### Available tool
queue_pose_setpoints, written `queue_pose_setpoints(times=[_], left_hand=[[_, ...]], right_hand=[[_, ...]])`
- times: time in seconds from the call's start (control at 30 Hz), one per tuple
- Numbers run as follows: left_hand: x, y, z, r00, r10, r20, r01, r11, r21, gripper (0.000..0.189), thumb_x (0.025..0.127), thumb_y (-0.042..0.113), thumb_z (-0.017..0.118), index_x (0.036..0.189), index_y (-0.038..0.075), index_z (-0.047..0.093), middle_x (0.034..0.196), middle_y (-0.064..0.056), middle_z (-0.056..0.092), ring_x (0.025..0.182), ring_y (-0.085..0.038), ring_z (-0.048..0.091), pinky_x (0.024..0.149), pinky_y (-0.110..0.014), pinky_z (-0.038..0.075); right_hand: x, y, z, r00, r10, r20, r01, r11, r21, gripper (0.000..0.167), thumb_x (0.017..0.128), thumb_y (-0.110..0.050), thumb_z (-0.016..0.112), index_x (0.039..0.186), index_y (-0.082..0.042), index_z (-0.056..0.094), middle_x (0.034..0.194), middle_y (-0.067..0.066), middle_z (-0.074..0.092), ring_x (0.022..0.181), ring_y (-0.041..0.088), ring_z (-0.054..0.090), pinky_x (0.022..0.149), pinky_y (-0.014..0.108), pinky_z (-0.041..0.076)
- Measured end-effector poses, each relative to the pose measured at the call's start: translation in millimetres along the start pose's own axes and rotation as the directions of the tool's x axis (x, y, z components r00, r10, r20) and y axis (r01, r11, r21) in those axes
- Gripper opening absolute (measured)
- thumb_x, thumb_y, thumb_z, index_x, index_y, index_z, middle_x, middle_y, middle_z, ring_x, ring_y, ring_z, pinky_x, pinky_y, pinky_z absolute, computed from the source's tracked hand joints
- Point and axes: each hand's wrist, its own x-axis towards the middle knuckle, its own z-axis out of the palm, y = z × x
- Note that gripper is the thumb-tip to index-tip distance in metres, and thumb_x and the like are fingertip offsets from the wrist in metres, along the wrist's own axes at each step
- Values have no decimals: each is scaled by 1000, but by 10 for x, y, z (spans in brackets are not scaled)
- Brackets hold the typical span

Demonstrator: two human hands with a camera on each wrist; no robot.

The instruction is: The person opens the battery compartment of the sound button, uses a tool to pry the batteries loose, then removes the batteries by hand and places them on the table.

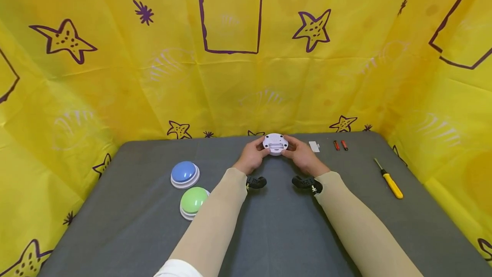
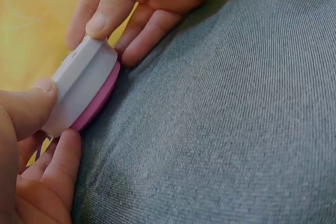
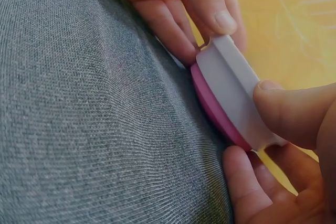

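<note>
A round push-button buzzer [image 1: 275,143] lies upside down at the far edge of the table, its white underside up with a battery slot uncovered. Both wrist views show its pink dome [image 2: 100,98] facing the grey cloth. My left hand [image 1: 251,156] grips one side of the buzzer, thumb on the white base and fingers beneath. On the opposite side my right hand [image 1: 303,156] holds it the same way. Just right of the right hand lies a small white battery cover [image 1: 314,146]. Two red batteries [image 1: 340,145] lie farther right.
A yellow-handled screwdriver [image 1: 390,181] lies at the table's right side. To the left stand a blue-domed buzzer [image 1: 183,172] and a green-domed buzzer [image 1: 193,200], the latter partly behind my left sleeve. A yellow patterned curtain [image 1: 230,89] rises behind the grey table [image 1: 134,208].
</note>
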Motion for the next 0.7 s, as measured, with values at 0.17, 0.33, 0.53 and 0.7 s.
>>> queue_pose_setpoints(times=[0.17,0.33,0.53,0.7], left_hand=[[-7,-29,17,1000,7,-12,-7,1000,-4,62,97,10,67,152,6,40,146,-12,49,128,-21,51,102,-33,42],[-16,-37,19,1000,1,-7,-1,999,-35,63,96,9,67,153,8,40,146,-11,50,127,-20,51,101,-33,44],[-51,4,15,1000,15,6,-14,996,-88,67,96,6,68,154,6,36,146,-14,49,126,-23,53,101,-35,44],[-107,64,-51,1000,11,-24,-15,981,-195,76,93,5,70,157,6,28,154,-17,37,133,-35,45,102,-45,43]], right_hand=[[-13,14,16,1000,-5,2,5,999,36,68,97,-7,66,156,-7,33,152,19,40,134,31,44,107,45,37],[-31,-6,20,1000,-19,17,18,999,44,67,98,-6,64,156,-6,31,152,20,40,135,32,42,108,45,36],[-37,5,14,999,-41,25,41,999,30,70,98,-7,64,157,-6,28,154,19,37,137,33,40,108,47,35],[-68,-2,-4,999,-33,11,32,997,72,83,94,-11,71,159,-6,20,160,14,25,141,35,33,110,50,32]])
